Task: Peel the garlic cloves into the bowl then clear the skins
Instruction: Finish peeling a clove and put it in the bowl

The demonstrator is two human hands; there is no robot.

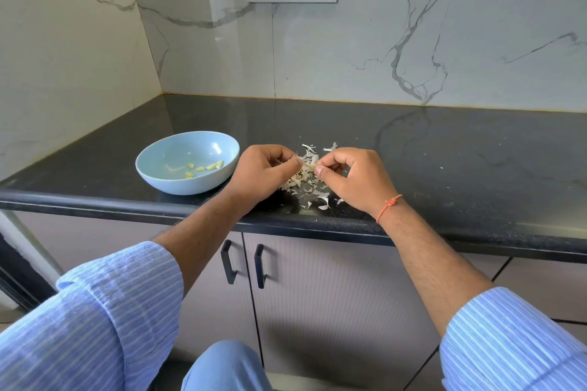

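A pale blue bowl [187, 162] stands upright on the black counter, left of the hands, with a few small yellowish peeled cloves [206, 166] lying loose on its bottom, toward the right side. Just right of the bowl, a garlic clove [309, 165] with pale papery skin is pinched between the fingertips of both hands, held above the counter. Below and around it a loose heap of whitish dry skins [305, 182] lies scattered on the counter, with some curled flakes at the far side and others strayed toward the near edge.
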